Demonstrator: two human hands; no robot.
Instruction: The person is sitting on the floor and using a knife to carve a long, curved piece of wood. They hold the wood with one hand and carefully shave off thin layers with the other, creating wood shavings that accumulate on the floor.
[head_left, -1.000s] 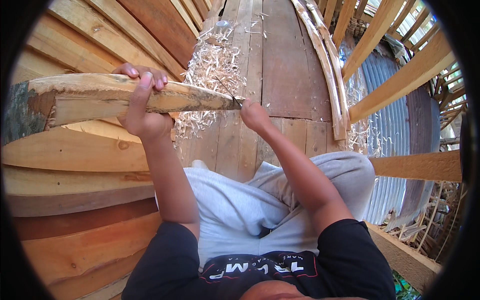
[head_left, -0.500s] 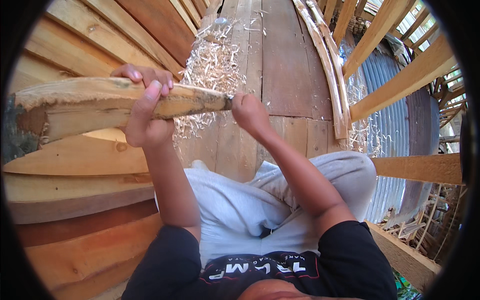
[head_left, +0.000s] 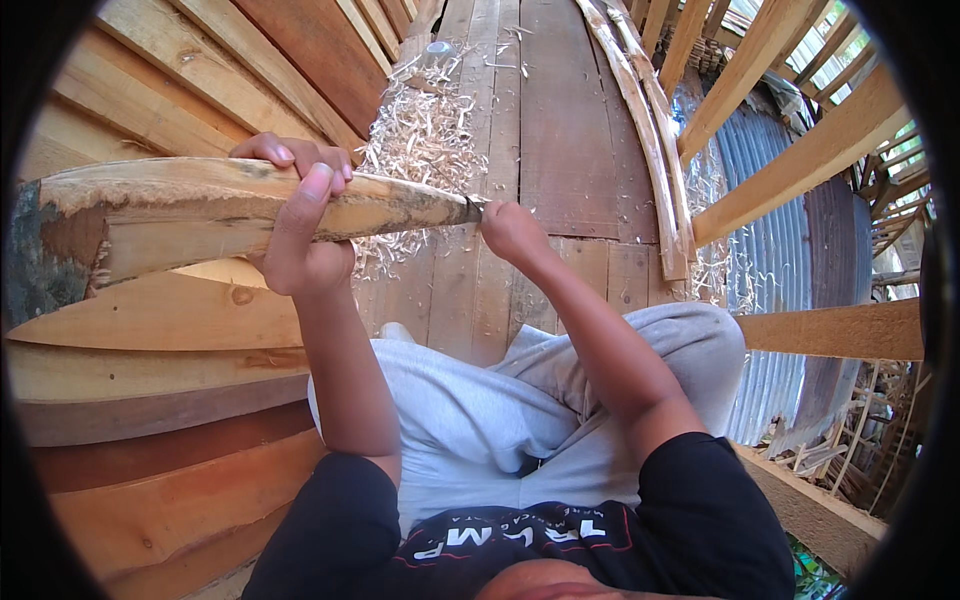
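Observation:
A long, tapering piece of wood (head_left: pixel 220 220) lies crosswise in front of me, its broad, bark-dark end at the far left and its narrow tip toward the middle. My left hand (head_left: pixel 305 220) grips it partway along, thumb on the near face and fingers over the far edge. Pale carved surfaces and dark stains show on it. At the tip, my right hand (head_left: pixel 515 228) is closed, its fingers bent inward. A small dark sliver shows between that fist and the wood; what the fist holds is mostly hidden.
Curly wood shavings (head_left: pixel 425 130) are heaped on the plank floor (head_left: pixel 565 120), near a clear cup-like object (head_left: pixel 437 50). Boards (head_left: pixel 160 380) line the left side. Two long pale strips (head_left: pixel 650 140) lie to the right, beside upright posts (head_left: pixel 800 155) and corrugated metal sheets (head_left: pixel 780 240).
My right fist has shifted slightly to the right, and the wood's tip has moved a little right and nearer. My left hand keeps its grip.

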